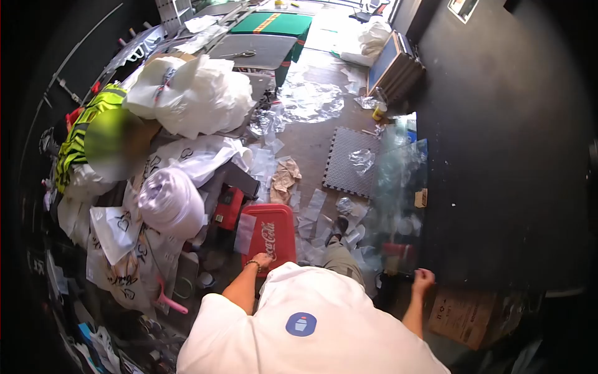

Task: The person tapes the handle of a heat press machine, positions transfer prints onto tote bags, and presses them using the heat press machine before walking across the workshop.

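Below me, a red Coca-Cola tray (278,234) with a raised rim and white lettering is partly covered on its left by a translucent plastic sheet (245,234). My left hand (261,260), a beaded bracelet at its wrist, is at the tray's lower left, its fingers curled against it. Out to the right, my right hand (423,280) is closed near the lower corner of a clear glass panel (402,187). Whether it grips the panel's edge is hidden. Just below that hand lies a brown cardboard box (462,315) with printing.
Plastic scraps and crumpled brown paper (285,179) litter the floor around a grey foam mat (351,163). To the left are a wrapped white roll (171,202), large white bags (196,93) and a person in a yellow vest (90,128). A dark wall (511,156) bounds the right.
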